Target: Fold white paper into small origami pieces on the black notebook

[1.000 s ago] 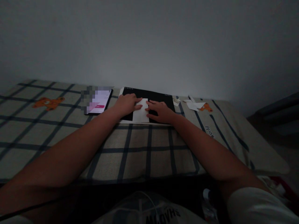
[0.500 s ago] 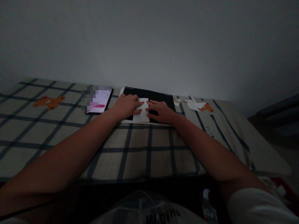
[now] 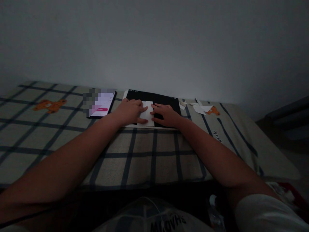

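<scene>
A white piece of folded paper (image 3: pixel 149 115) lies on a flat black-covered pad (image 3: pixel 154 96) with small white marks along its far edge. My left hand (image 3: pixel 130 111) rests over the pad's left part, thumb and fingers spread, their tips on the paper's left side. From the other side my right hand (image 3: pixel 166 115) lies with fingers apart, fingertips touching the paper's right edge. Both hands are open and press the paper flat. White edges of the pad show beneath the black cover.
A tablet or large phone (image 3: pixel 102 103) with a lit screen, partly pixelated, lies left of the pad. To the right are folded white paper pieces (image 3: pixel 202 108). A checked cloth (image 3: pixel 142 154) covers the surface, with a wall (image 3: pixel 154 48) behind. Below stands a clear bottle (image 3: pixel 214 212).
My left thumb has moved slightly nearer to me along the paper, and the left fingertips have shifted a little. My right hand stays almost still.
</scene>
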Motion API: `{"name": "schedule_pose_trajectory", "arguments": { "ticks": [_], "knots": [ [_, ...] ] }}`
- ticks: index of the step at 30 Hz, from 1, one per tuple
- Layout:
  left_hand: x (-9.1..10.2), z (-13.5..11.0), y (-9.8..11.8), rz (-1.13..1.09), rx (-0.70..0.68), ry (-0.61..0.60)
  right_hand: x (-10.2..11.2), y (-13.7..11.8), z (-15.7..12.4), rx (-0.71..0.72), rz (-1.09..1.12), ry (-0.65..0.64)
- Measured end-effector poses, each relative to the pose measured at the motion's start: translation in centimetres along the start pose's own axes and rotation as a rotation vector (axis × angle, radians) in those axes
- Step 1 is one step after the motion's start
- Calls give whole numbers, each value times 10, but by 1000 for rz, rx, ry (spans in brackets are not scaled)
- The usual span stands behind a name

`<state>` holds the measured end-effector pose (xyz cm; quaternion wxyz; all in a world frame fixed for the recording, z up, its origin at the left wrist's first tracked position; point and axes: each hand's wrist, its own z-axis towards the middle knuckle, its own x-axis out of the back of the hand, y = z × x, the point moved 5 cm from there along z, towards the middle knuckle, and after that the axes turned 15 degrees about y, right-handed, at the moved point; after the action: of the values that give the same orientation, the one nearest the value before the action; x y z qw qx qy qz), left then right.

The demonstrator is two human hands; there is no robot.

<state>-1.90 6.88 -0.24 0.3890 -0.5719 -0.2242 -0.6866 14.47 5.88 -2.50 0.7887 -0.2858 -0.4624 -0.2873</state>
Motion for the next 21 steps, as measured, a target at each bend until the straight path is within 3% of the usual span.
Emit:
{"name": "schedule_pose_trajectory", "arguments": {
  "ticks": [12, 21],
  "knots": [
    [-2, -4, 1, -20, -26, -5, 2, -1, -1, 1, 20, 15],
    [10, -8, 11, -44, -111, 93, 0, 4, -4, -23, 89, 78]
  ]
}}
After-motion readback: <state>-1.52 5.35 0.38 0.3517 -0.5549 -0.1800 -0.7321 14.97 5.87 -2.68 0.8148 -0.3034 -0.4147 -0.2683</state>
